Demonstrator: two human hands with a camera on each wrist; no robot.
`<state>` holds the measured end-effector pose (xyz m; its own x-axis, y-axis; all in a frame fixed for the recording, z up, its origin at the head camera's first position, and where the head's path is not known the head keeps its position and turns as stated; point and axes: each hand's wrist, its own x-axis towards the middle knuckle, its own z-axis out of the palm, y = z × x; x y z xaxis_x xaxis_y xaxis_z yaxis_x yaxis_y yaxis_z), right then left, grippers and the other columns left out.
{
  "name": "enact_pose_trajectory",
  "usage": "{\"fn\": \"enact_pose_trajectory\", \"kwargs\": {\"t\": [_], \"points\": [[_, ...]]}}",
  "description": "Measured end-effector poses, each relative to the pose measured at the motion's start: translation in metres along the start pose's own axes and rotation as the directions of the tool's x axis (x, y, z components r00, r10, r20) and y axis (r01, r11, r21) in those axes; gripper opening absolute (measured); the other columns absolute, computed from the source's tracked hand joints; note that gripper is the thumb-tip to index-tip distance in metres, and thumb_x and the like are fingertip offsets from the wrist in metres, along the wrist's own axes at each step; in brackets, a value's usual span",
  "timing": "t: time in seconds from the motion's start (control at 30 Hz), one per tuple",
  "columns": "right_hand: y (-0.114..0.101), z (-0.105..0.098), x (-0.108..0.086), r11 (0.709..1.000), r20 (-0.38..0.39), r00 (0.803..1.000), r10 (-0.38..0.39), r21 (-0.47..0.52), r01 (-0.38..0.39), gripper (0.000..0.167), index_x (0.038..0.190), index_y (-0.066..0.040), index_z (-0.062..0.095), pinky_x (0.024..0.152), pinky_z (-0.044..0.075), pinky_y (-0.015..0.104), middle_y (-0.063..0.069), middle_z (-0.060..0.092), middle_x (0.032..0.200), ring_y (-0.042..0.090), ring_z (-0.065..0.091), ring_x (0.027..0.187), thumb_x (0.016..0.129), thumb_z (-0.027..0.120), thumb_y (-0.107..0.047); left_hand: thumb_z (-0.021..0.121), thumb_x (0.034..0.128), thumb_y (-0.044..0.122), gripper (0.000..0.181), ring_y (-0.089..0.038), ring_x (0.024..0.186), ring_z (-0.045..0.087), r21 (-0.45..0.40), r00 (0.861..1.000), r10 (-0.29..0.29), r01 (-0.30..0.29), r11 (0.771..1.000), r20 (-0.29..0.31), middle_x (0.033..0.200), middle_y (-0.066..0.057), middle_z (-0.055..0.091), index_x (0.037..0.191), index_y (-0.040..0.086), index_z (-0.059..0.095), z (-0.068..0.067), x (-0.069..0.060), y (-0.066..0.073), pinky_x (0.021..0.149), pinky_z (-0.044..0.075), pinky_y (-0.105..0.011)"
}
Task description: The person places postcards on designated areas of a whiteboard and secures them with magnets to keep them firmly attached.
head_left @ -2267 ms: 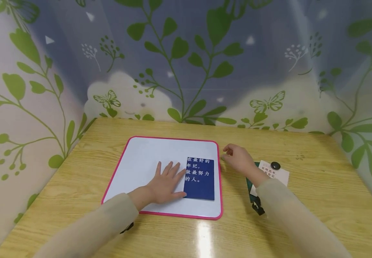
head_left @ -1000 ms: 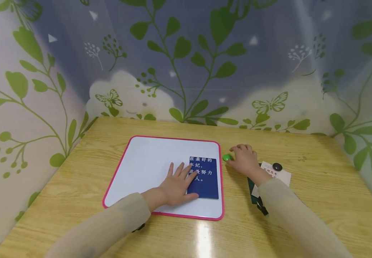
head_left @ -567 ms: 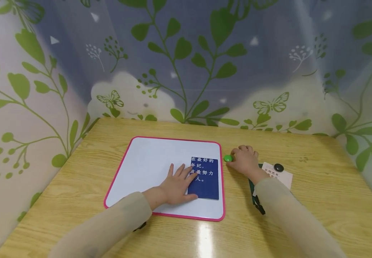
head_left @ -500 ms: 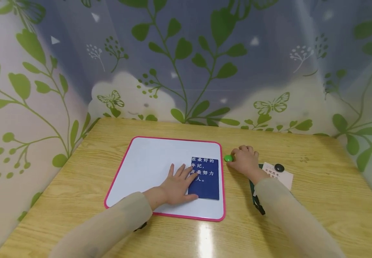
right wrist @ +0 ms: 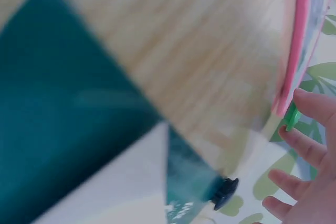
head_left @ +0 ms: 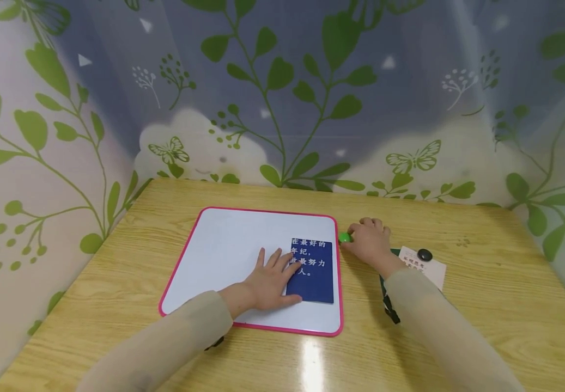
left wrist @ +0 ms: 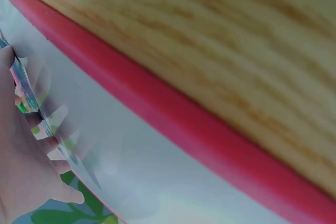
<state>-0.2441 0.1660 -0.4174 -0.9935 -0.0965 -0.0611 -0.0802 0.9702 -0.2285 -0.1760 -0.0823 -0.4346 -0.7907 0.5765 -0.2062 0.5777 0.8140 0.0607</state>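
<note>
A white board [head_left: 228, 239] with a pink rim lies on the wooden table. On its right part is a dark blue card [head_left: 314, 288] with white Chinese characters. My left hand [head_left: 269, 286] lies flat with spread fingers, partly on the board and partly over the card's left edge. Just outside the board's right rim, my right hand [head_left: 370, 239] pinches a round green magnet [head_left: 344, 237] between thumb and index finger. The right wrist view shows the green magnet [right wrist: 292, 116] between those two fingertips, its other fingers loosely bent.
Beside the right forearm lie a dark green card [right wrist: 63, 93] and a pale card [head_left: 434, 272] with text. A round black magnet [head_left: 425, 255] sits on the pale card's top edge. A leaf-patterned curtain [head_left: 282, 109] hangs behind the table [head_left: 498, 272].
Over two seconds ago the left hand lay left of the blue card; it has since slid right onto its edge. The right hand has come to the green magnet and lately shifted slightly left with it.
</note>
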Motion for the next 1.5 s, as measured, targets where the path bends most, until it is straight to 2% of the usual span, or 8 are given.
{"fn": "enact_pose_trajectory", "kwargs": {"t": [0.27, 0.73, 1.1, 1.5], "points": [[-0.014, -0.006, 0.002, 1.0, 0.013, 1.0, -0.024, 0.02, 0.023, 0.041, 0.115, -0.008, 0.063, 0.102, 0.022, 0.065, 0.025, 0.04, 0.14, 0.047, 0.026, 0.132, 0.086, 0.064, -0.037, 0.041, 0.0887, 0.064, 0.075, -0.038, 0.143, 0.015, -0.001, 1.0, -0.001, 0.001, 1.0, 0.005, 0.154, -0.009, 0.023, 0.147, 0.019, 0.028, -0.002, 0.0, 0.0, 0.111, 0.008, -0.064], [-0.043, -0.005, 0.007, 0.996, 0.011, 0.996, -0.085, -0.019, 0.085, 0.039, 0.112, -0.01, 0.065, 0.102, 0.026, 0.063, 0.023, 0.042, 0.14, 0.046, 0.029, 0.131, 0.085, 0.065, -0.038, 0.037, 0.088, 0.067, 0.078, -0.036, 0.144, 0.013, 0.043, 1.0, -0.022, 0.022, 0.999, 0.016, 0.156, -0.008, 0.021, 0.149, 0.02, 0.025, 0.001, 0.007, -0.001, 0.112, 0.007, -0.063], [-0.052, 0.003, 0.01, 0.993, 0.039, 0.994, -0.104, -0.059, 0.106, 0.037, 0.11, -0.011, 0.065, 0.103, 0.026, 0.064, 0.023, 0.043, 0.139, 0.046, 0.031, 0.13, 0.085, 0.065, -0.038, 0.038, 0.088, 0.067, 0.077, -0.037, 0.144, 0.014, 0.036, 0.999, -0.024, 0.024, 0.999, 0.024, 0.156, -0.008, 0.021, 0.149, 0.021, 0.025, -0.001, 0.007, 0.0, 0.111, 0.007, -0.064], [-0.057, 0.007, 0.01, 0.994, 0.05, 0.994, -0.099, -0.044, 0.101, 0.036, 0.11, -0.012, 0.066, 0.105, 0.023, 0.064, 0.022, 0.042, 0.14, 0.045, 0.03, 0.132, 0.085, 0.065, -0.037, 0.036, 0.088, 0.068, 0.078, -0.036, 0.144, 0.014, 0.04, 0.999, -0.023, 0.022, 0.999, 0.031, 0.156, -0.007, 0.019, 0.149, 0.022, 0.023, -0.001, 0.008, -0.001, 0.111, 0.007, -0.063]]}}
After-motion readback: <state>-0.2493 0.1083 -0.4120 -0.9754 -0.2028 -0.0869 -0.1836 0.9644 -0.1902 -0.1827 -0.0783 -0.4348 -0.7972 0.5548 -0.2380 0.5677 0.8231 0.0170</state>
